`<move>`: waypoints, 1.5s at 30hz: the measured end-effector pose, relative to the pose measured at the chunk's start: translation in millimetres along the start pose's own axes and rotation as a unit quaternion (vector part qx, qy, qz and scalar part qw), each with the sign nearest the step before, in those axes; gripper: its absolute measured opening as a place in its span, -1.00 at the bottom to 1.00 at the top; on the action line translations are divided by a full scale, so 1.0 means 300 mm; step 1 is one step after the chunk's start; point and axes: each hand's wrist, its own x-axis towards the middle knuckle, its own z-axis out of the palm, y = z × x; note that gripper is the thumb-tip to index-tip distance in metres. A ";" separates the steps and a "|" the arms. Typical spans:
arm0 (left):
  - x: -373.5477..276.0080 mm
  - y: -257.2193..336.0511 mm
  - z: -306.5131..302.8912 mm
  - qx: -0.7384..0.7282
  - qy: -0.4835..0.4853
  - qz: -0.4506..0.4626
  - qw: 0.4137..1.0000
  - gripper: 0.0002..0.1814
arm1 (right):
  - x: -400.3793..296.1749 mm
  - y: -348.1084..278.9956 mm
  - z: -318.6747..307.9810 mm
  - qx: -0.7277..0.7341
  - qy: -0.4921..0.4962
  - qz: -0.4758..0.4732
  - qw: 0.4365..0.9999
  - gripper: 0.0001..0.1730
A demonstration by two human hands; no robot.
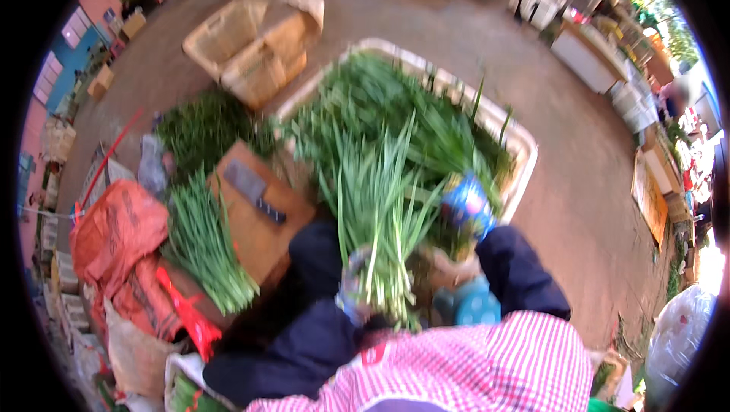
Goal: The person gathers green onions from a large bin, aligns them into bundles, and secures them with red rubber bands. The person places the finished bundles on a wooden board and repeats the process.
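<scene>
My left hand [355, 286], in a patterned glove, grips a bunch of long green leafy stalks [388, 229] near its pale stem ends. The leaves fan out away from me over a large white plastic crate [527, 155] heaped with more greens [370, 92]. My right hand [469, 204], in a blue patterned glove, is at the crate's near right side beside the greens. It is blurred, and whether its fingers hold anything cannot be told. Left of my knee, a cleaver [248, 181] with a black handle lies on a wooden board [251, 246].
Trimmed green stalks [211, 246] lie left of the board, with darker loose greens [205, 132] beyond. Orange mesh sacks [120, 235] and a red plastic strip [185, 312] are farther left. Two yellowed crates [256, 41] stand ahead. A teal spotted shoe [478, 302] is below my right hand.
</scene>
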 end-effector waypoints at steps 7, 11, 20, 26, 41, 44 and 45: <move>-0.064 0.009 -0.039 0.021 0.036 -0.046 0.998 -0.42 | -0.194 0.175 0.063 -0.056 0.086 0.125 0.987 -0.84; -0.177 0.037 0.010 0.019 0.043 -0.001 0.999 -0.37 | -0.193 0.308 0.156 -0.077 0.123 0.244 0.959 -0.79; -0.142 0.046 -0.008 -0.092 0.002 0.003 0.996 -0.58 | -0.108 0.268 -0.020 -0.049 -0.158 0.430 0.888 -0.54; -0.139 0.044 -0.044 -0.070 0.005 0.007 0.998 -0.57 | -0.069 0.147 -0.288 -0.060 -0.218 0.380 0.897 -0.43; -0.142 0.044 -0.035 -0.095 -0.005 -0.025 0.995 -0.51 | -0.133 0.118 -0.371 -0.054 -0.144 0.300 0.942 -0.72; -0.154 0.058 -0.038 -0.081 0.006 -0.026 0.996 -0.51 | -0.052 0.062 -0.393 0.009 -0.138 0.303 0.943 -0.66; -0.151 0.056 -0.038 -0.084 0.009 -0.025 0.996 -0.50 | -0.046 0.056 -0.393 0.022 -0.127 0.311 0.942 -0.64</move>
